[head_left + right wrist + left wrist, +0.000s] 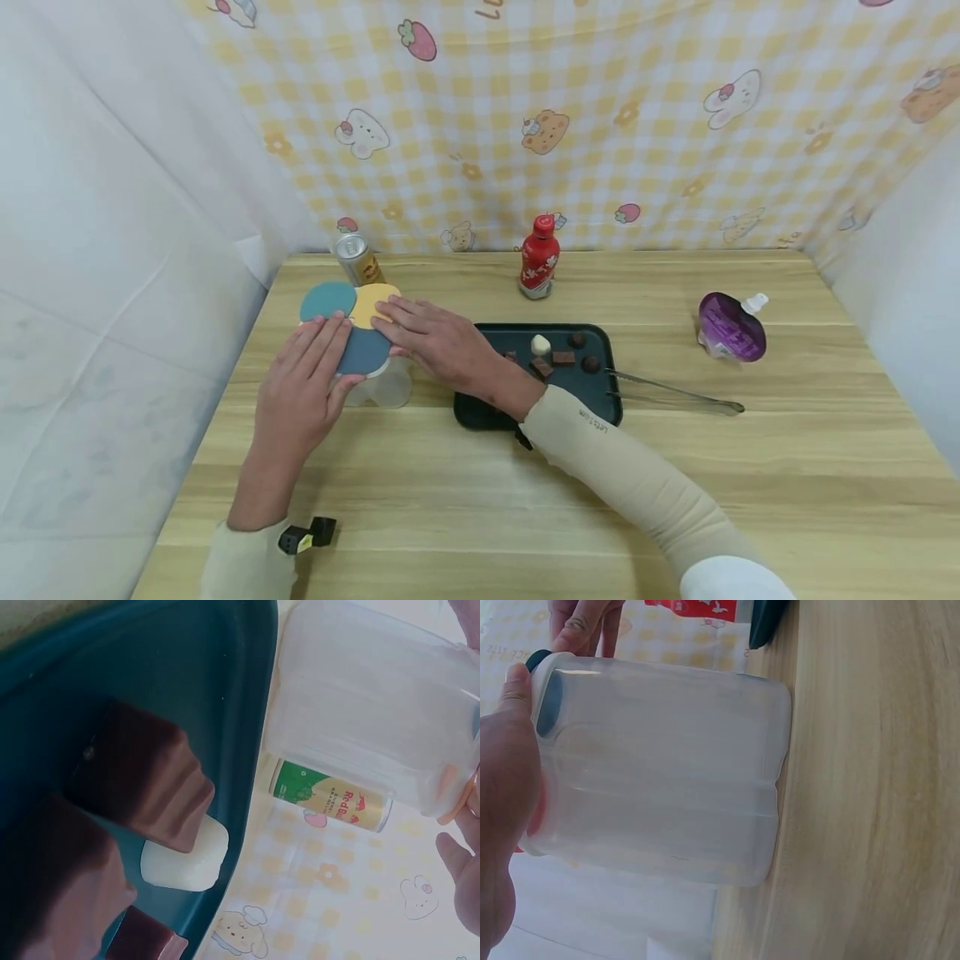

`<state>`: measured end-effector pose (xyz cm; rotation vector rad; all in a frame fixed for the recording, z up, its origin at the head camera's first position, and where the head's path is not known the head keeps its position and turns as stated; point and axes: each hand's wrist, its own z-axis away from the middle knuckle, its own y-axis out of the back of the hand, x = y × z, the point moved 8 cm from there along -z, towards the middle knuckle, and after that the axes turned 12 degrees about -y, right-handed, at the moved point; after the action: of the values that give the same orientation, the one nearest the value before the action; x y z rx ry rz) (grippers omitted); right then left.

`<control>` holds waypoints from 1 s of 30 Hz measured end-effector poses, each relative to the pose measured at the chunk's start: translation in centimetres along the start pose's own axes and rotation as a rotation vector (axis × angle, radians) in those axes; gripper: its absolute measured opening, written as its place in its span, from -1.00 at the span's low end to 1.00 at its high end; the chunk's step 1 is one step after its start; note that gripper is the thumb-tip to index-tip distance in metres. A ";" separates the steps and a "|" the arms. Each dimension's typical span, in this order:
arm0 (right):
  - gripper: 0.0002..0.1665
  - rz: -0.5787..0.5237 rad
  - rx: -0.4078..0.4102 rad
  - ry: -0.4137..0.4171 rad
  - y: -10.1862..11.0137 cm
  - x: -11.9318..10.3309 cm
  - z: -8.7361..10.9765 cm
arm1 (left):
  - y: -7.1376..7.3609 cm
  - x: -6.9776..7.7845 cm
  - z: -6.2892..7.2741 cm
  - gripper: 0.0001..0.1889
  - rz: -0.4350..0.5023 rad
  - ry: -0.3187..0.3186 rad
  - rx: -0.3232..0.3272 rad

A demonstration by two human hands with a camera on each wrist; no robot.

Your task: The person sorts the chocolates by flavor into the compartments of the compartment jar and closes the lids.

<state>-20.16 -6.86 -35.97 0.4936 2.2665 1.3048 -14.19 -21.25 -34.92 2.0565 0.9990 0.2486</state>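
Note:
A clear plastic storage container (392, 385) stands upright on the left of the table. Its lid (364, 350) has teal, yellow and dark blue panels. My left hand (296, 400) rests its extended fingers on the lid's near left part, the thumb along the edge. From the right, my right hand (450, 343) lays its fingers on the yellow panel. In the left wrist view, the container (667, 765) looks cloudy, with my left hand (502, 772) at its lid end. The right wrist view shows the container (360, 697) beyond a dark tray (172, 667).
Chocolates and a white piece (540, 345) lie on the dark tray (480, 417), metal tongs (675, 387) leaning over its right edge. A drink can (360, 260) stands behind the container. A red bottle (538, 258) is at the back, a purple spouted pouch (731, 327) at the right.

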 end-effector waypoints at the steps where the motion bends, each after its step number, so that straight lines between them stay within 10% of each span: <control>1: -0.35 -0.002 0.000 0.001 0.0 0.0 0.0 | 0.0 0.0 0.0 -0.25 -0.001 -0.002 0.004; 30: -0.47 -0.104 -0.058 -0.161 0.7 1.1 -1.3 | 0.2 -1.1 -0.2 -0.35 0.124 0.135 0.103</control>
<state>-21.73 -6.84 -35.09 0.4383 2.0887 1.2300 -14.85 -21.99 -34.44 2.2229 0.9829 0.4130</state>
